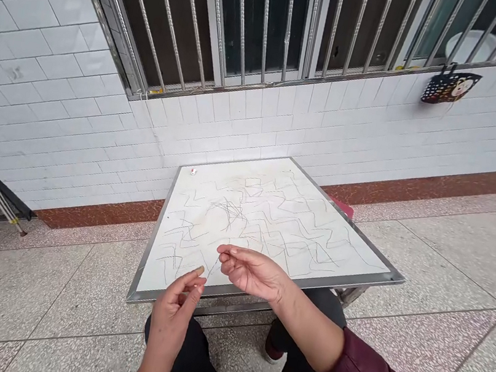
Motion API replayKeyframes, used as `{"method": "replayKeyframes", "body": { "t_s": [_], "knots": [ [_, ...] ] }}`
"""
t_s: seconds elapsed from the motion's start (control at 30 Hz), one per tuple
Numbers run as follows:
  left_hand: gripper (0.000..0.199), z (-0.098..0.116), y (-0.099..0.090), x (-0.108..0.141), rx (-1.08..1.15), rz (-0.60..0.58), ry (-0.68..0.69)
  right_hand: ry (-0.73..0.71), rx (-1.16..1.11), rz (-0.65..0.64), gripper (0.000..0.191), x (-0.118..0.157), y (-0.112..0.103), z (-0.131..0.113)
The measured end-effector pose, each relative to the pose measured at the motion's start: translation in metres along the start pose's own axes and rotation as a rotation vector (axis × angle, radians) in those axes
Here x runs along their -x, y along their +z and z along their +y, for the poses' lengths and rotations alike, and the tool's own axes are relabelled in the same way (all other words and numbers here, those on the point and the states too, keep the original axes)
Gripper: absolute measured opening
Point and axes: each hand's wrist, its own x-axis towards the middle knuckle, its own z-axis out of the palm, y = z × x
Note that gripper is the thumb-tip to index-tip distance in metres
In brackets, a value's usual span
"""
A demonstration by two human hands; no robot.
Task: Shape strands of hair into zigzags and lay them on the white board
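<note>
A thin dark wire-like strand [213, 268] stretches slantwise between my two hands, just above the near edge of the table. My left hand [176, 307] is closed in a pinch at its lower end, thumb against forefinger. Higher up and to the right, my right hand [250, 270] pinches the other end with its fingers curled in. Beneath them is a white tabletop [201, 250] with a grey metal rim. A loose pile of straight dark strands [228, 209] lies near its middle. Many bent, zigzag strands [300, 226] are spread across the rest.
A small white and red object [193, 171] sits at the table's far left corner. Behind stands a white tiled wall [240, 110] with a barred window [263, 20]. A patterned basket [451, 87] hangs at the right. My knees are under the table's near edge.
</note>
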Motion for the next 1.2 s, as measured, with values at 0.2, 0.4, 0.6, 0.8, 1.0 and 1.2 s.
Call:
{"method": "replayKeyframes", "body": {
  "t_s": [0.2, 0.4, 0.6, 0.8, 1.0, 1.2],
  "knots": [
    [0.040, -0.018, 0.024, 0.012, 0.132, -0.122, -0.130, -0.193, 0.466, 0.258, 0.020, 0.005, 0.010, 0.018],
    [0.038, -0.019, 0.043, 0.025, 0.347, -0.226, -0.239, -0.487, 0.996, 0.387, 0.016, 0.004, 0.008, 0.026],
    [0.035, -0.016, 0.046, 0.028, 0.313, -0.402, -0.264, -0.506, 0.968, 0.402, 0.019, 0.006, 0.000, 0.023],
    [0.030, -0.014, 0.042, 0.036, 0.293, -0.544, -0.317, -0.552, 0.904, 0.452, 0.019, 0.007, -0.010, 0.012],
    [0.028, -0.024, 0.041, 0.038, 0.314, -0.597, -0.299, -0.602, 0.893, 0.500, 0.019, 0.008, -0.012, 0.013],
    [0.032, -0.020, 0.046, 0.038, 0.236, -0.596, -0.284, -0.677, 0.937, 0.546, 0.018, 0.009, -0.010, 0.019]
  ]
}}
